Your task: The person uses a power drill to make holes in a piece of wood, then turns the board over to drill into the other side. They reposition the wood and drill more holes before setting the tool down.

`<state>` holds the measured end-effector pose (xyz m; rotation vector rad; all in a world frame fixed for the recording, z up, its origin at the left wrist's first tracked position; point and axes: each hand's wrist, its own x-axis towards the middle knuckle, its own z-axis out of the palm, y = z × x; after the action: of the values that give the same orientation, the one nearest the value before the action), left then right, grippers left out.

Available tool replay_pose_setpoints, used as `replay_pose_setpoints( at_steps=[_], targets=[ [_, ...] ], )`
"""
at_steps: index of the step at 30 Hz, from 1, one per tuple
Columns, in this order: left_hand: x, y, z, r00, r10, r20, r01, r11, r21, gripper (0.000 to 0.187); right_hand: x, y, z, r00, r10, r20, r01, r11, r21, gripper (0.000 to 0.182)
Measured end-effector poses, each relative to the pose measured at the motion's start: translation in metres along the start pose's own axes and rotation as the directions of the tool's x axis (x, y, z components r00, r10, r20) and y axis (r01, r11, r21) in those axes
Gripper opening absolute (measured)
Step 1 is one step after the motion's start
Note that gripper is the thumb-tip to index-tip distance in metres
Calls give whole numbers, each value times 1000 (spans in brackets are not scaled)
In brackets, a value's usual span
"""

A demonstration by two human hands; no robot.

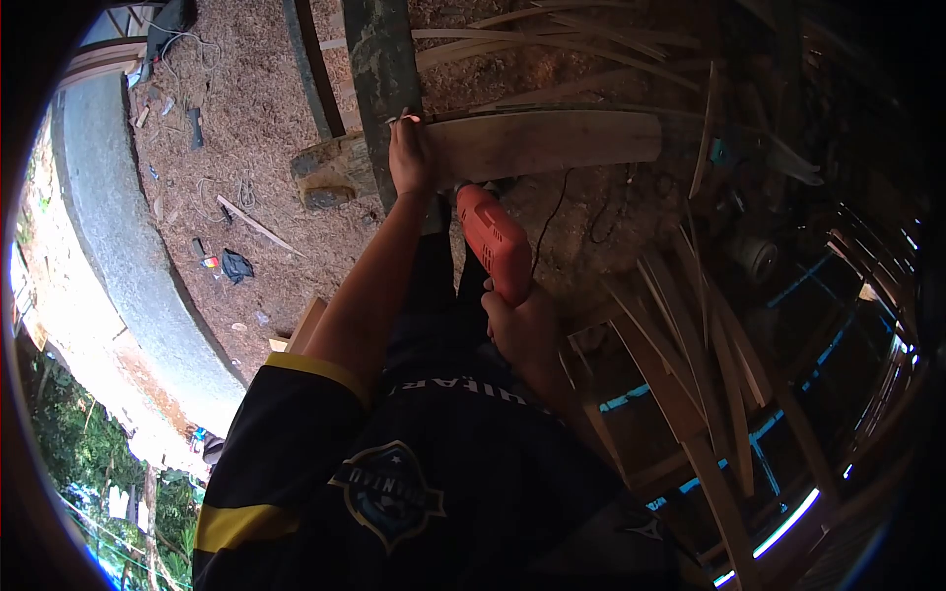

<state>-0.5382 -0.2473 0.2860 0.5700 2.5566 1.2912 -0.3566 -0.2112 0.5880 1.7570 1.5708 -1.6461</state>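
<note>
Power drill [496, 241] sits clasped in the right hand [524, 327]; left hand [412, 165] curls against wooden plank [552, 140], hold unclear.

place: open-sided woodworking workshop | underfoot: brown curled wood shavings [261, 108] | stock: long, thin brown wooden planks [655, 379] | tool: orange-red pistol-shaped power drill [495, 241] | outside: green leafy foliage [74, 419]

Glare at left, dim right
</note>
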Motion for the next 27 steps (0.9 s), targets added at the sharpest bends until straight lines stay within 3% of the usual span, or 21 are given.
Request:
replay_pose_setpoints(
  at_steps=[5, 8, 16, 20, 22, 25, 27],
  targets=[
    [0, 0, 0, 1000, 21, -17, -21, 1000, 4, 20, -1, -2, 0, 999, 33, 6, -33, 999, 4, 24],
    [1, 0, 1, 999, 25, -23, -25, 1000, -9, 19, 1, 1, 0, 999, -33, 9, 33, 999, 15, 23],
    [0, 0, 2, 995, 80, -67, -79, 997, 12, 22, 3, -9, -3, 999, 37, 24, -35, 996, -77, 28],
    [-1, 1, 1, 998, 48, -45, -48, 999, 2, 26, 5, -17, -4, 998, 57, 36, -54, 995, -85, 28],
    [-1, 0, 1, 998, 53, -46, -53, 999, -1, 27, 7, -17, -4, 999, 22, 42, -20, 999, -42, 16],
    [0, 1, 0, 996, 69, -47, -70, 998, -9, 27, 9, -17, -5, 998, 10, 67, -8, 1000, -30, 16],
    [-1, 2, -1, 1000, -20, 4, 20, 1000, -11, 27, 9, -20, -6, 996, 45, 76, -43, 999, -25, 16]
  ],
)
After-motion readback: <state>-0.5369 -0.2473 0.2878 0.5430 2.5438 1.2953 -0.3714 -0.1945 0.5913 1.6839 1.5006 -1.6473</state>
